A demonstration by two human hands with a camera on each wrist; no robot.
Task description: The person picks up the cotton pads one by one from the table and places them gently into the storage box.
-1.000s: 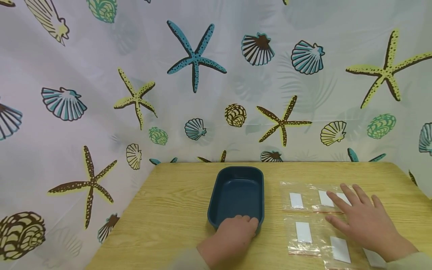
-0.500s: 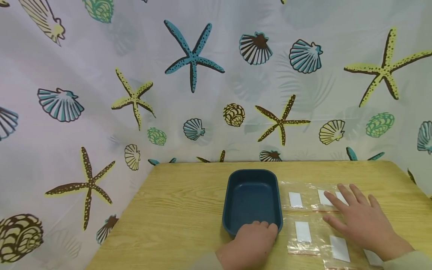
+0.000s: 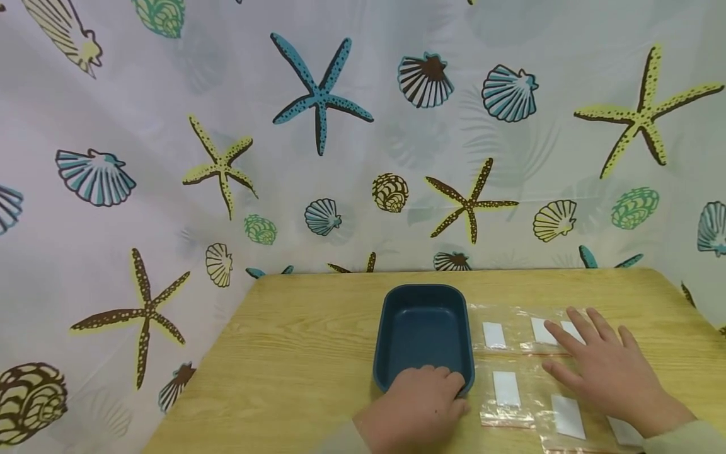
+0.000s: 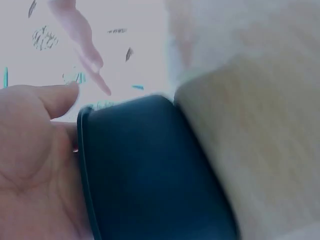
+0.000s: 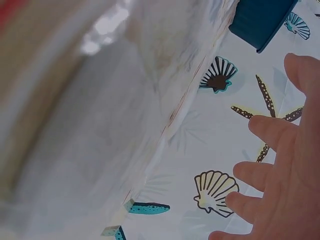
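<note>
A dark blue rectangular tray [image 3: 422, 337] sits on the table with nothing visible inside. My left hand [image 3: 420, 403] bends its fingers over the tray's near rim. In the left wrist view the thumb of this hand [image 4: 30, 165] points away from the tray's outer wall [image 4: 150, 170], and the other fingers are mostly hidden. My right hand [image 3: 609, 372] lies spread over clear zip bags [image 3: 507, 389] with white labels, partly covering some. Seen from the right wrist, the fingers of that hand [image 5: 292, 165] are apart and hold nothing; blurred pale plastic [image 5: 95, 125] fills the left.
The bags lie in two rows to the tray's right, the nearest cut off by the frame. Light wood table [image 3: 283, 353] extends to the left. A white curtain [image 3: 363, 126] printed with shells and starfish hangs behind and at the sides.
My left hand has moved the tray to the right, close beside the bags; it stays put over the last half second. The left thumb now shows, out from the rim. My right hand has hardly moved.
</note>
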